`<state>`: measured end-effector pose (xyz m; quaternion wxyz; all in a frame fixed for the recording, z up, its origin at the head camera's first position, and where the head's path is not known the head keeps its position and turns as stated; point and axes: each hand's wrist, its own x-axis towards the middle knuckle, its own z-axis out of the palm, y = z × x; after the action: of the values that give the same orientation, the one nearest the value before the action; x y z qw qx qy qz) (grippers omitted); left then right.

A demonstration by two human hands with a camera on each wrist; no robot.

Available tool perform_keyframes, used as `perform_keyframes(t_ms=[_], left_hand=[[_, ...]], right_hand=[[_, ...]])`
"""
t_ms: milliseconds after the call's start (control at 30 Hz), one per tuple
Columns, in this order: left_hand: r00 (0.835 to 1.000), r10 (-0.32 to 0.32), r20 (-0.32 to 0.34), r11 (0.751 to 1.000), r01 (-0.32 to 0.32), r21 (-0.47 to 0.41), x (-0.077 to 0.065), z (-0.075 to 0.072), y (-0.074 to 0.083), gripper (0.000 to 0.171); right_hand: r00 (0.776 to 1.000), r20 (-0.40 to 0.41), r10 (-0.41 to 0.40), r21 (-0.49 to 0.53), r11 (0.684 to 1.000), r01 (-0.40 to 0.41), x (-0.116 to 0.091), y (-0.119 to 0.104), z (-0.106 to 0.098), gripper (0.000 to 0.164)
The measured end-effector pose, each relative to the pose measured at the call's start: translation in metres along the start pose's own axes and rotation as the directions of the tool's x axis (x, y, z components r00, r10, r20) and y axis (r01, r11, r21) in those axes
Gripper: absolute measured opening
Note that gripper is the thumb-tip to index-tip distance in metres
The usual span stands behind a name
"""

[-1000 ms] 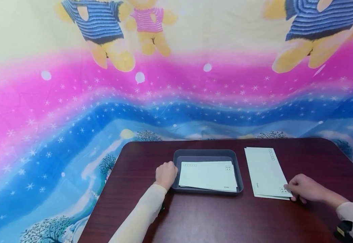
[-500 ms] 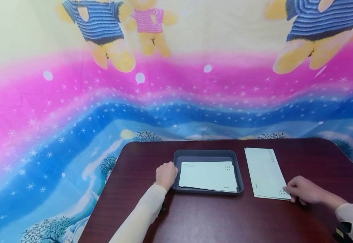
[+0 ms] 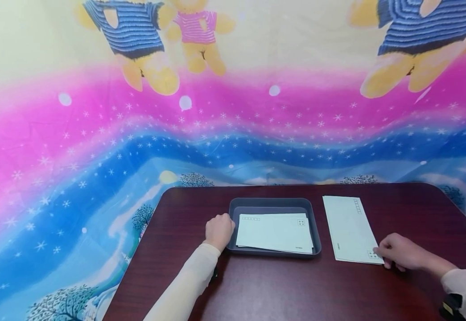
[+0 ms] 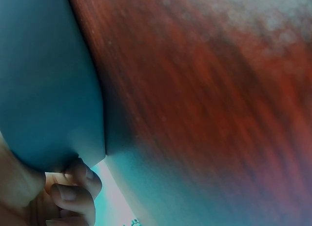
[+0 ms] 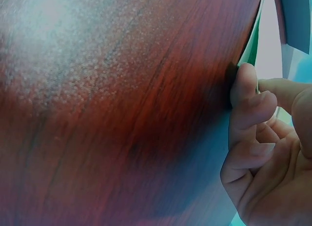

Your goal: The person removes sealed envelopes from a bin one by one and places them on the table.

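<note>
My left hand [image 3: 219,231] grips the left rim of a dark grey tray [image 3: 272,202]. In the left wrist view its curled fingers [image 4: 73,194] meet the edge of the tray wall [image 4: 48,94]. White envelopes [image 3: 273,232] lie flat in the tray, with printed boxes facing up. To the right, more white envelopes [image 3: 349,229] lie upright-wise on the table, slightly slanted. At their near right corner, my right hand [image 3: 402,252] pinches the top envelope between thumb and fingers. The right wrist view shows fingertips [image 5: 246,79] under the paper's edge [image 5: 252,45]. How many sheets are pinched is unclear.
A dark red-brown wooden table [image 3: 265,285] with rounded far corners carries everything. Directly behind it hangs a patterned cloth [image 3: 233,116] with bears and snowflakes. A strip of bare table separates the tray from the right-hand envelopes.
The right hand has shifted slightly down and left at the corner. The right-hand envelopes now line up more closely, with less of the lower one showing. The left hand and tray stay put.
</note>
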<state>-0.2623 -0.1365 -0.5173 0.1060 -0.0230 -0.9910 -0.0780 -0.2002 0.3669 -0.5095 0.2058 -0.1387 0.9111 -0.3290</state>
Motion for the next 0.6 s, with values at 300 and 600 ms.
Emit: perform_keyframes(t_ms=[300,600], left_hand=[[1.0,-0.004,0.002,1.0,0.004,-0.007,-0.0003,-0.0005,-0.0002,0.036],[1.0,-0.003,-0.006,1.0,0.003,-0.003,0.0005,0.0002,-0.0005,0.033]], right_hand=[[1.0,-0.009,0.005,0.001,1.0,-0.005,0.0008,0.001,0.0014,0.041],[1.0,-0.023,-0.016,-0.008,1.0,0.015,-0.0002,0.0011,0.003,0.041]])
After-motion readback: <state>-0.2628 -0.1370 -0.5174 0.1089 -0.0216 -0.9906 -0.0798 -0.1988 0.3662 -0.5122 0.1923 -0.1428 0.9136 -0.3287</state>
